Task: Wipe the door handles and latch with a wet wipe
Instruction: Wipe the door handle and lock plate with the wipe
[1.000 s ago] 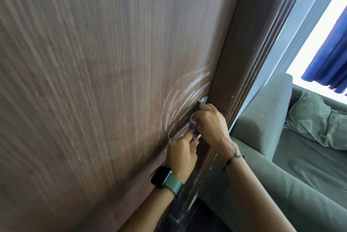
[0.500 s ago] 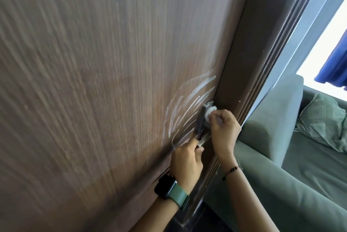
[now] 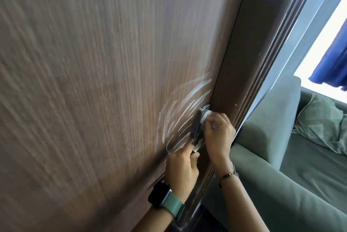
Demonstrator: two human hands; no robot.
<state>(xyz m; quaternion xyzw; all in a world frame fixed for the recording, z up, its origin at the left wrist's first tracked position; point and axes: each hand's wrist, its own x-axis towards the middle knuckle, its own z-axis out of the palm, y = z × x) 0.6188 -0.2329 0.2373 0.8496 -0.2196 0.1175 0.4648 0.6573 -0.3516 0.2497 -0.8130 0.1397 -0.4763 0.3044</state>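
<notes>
- Brown wood-grain door (image 3: 93, 81) fills my view, scuffed white beside its edge, with a green sofa (image 3: 281, 184) off to the right.
- My right hand (image 3: 218, 132) pinches the bunched wet wipe (image 3: 206, 116) against the metal latch (image 3: 200, 119) on the door's edge.
- My left hand (image 3: 181, 169) curls around something below — likely the handle, though it's hidden.
- Risk: the small wad could slip out if I rub hard, or the door could swing.

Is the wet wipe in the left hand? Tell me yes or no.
No, the right hand presses the white wet wipe against the latch plate, while the left hand grips lower on the door edge.
</notes>
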